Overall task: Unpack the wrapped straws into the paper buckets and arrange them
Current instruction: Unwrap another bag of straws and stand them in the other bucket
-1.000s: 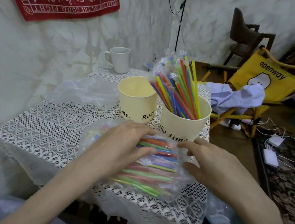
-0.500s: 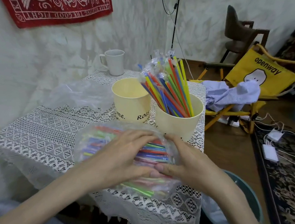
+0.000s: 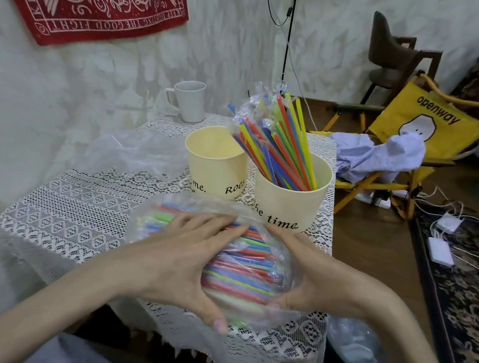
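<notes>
A clear plastic pack of coloured straws (image 3: 243, 264) lies on the lace-covered table (image 3: 66, 216) near its front edge. My left hand (image 3: 180, 259) lies over the pack's left side, fingers spread on top and thumb under the near edge. My right hand (image 3: 305, 275) grips the pack's right end. Behind them stand two cream paper buckets. The left bucket (image 3: 214, 162) looks empty. The right bucket (image 3: 291, 197) holds several coloured straws (image 3: 278, 144), some still in clear wrap at their tops.
A white mug (image 3: 188, 101) stands at the table's back edge. Crumpled clear plastic (image 3: 131, 155) lies at the left rear. A yellow folding chair (image 3: 426, 121) with blue cloth is to the right, a basin (image 3: 362, 354) on the floor below, chargers and cables (image 3: 442, 243) on the rug.
Both hands have closed in around the straw pack. The right hand has wrapped round its right end and the left thumb has gone under the near edge. The view shifted slightly.
</notes>
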